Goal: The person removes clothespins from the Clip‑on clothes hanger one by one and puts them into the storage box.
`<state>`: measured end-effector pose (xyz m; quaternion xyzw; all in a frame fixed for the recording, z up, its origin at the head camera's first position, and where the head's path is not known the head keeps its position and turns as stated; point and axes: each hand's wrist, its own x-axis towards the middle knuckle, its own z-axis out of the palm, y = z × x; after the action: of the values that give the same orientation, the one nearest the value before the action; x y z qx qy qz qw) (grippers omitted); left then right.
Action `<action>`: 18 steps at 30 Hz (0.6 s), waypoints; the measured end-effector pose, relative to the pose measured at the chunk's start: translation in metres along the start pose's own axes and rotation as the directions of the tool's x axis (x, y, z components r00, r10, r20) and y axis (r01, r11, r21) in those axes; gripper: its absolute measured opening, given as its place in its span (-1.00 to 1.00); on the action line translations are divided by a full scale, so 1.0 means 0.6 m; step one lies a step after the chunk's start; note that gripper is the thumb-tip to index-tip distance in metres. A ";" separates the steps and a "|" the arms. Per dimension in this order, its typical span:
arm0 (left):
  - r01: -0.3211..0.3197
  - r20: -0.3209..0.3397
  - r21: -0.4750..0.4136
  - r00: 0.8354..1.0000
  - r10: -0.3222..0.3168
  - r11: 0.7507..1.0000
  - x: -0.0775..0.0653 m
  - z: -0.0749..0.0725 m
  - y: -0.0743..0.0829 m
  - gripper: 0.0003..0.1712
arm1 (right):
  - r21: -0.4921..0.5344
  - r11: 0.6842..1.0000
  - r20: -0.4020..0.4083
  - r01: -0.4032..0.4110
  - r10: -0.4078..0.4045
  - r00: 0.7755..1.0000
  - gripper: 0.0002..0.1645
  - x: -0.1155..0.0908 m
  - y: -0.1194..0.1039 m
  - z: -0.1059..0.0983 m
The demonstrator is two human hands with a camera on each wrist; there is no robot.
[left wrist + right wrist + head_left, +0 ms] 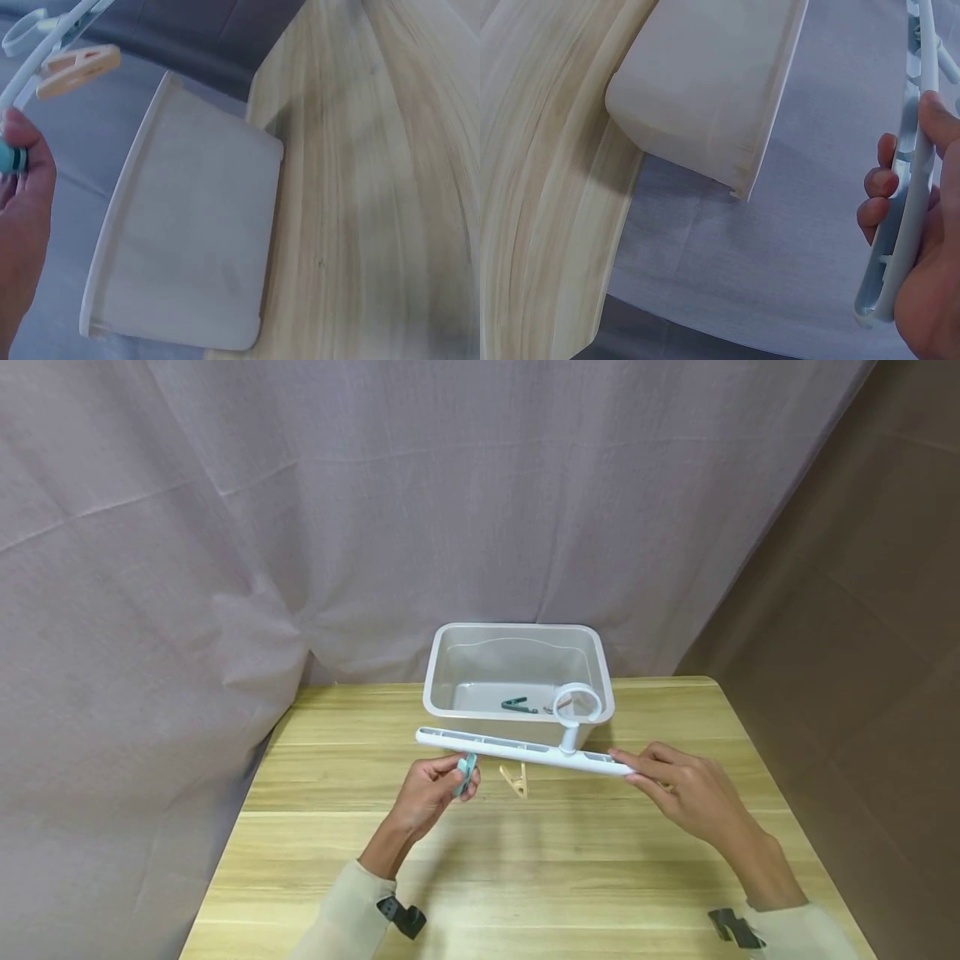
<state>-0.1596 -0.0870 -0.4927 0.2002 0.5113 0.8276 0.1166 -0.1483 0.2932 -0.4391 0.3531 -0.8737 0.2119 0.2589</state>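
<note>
My right hand [686, 785] grips one end of a pale blue-white clip hanger [517, 748], a slotted bar with a ring-shaped hook, raised over the table. In the right wrist view, the thumb and fingers wrap round the hanger [907, 195]. My left hand [427, 797] pinches a teal clothespin [466, 774] close beneath the bar's left part; whether it is joined to the bar, I cannot tell. A peach clothespin [517, 782] hangs under the bar between the hands; the left wrist view has this peach clothespin [81, 71] beside the bar too.
A light grey plastic bin [517, 628] stands at the table's back edge, behind the hanger. Inside lie a dark green clothespin [516, 704] and a partly hidden brownish item. The wooden table [330, 827] backs onto a grey curtain [420, 510]; brown cloth [847, 610] hangs right.
</note>
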 end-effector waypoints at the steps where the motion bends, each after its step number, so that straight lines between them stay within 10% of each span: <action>1: -0.015 -0.020 0.036 1.000 0.016 0.999 0.000 0.003 0.000 -0.73 | 0.001 1.000 0.001 -0.002 0.002 1.000 -0.56 -0.001 0.000 0.000; 11: -0.171 -0.170 0.302 0.958 0.229 0.938 -0.001 0.032 -0.002 -0.66 | 0.001 1.000 -0.014 -0.006 0.006 1.000 -0.43 -0.001 -0.004 0.001; 18: -0.138 -0.299 0.452 0.907 0.296 0.881 -0.001 0.053 -0.007 -0.66 | -0.002 0.999 -0.058 0.032 -0.032 0.998 -0.46 0.000 -0.005 0.006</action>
<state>-0.1447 -0.0601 -0.4840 0.1227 0.6638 0.7279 -0.1200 -0.1476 0.2893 -0.4413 0.3604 -0.8603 0.2173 0.2877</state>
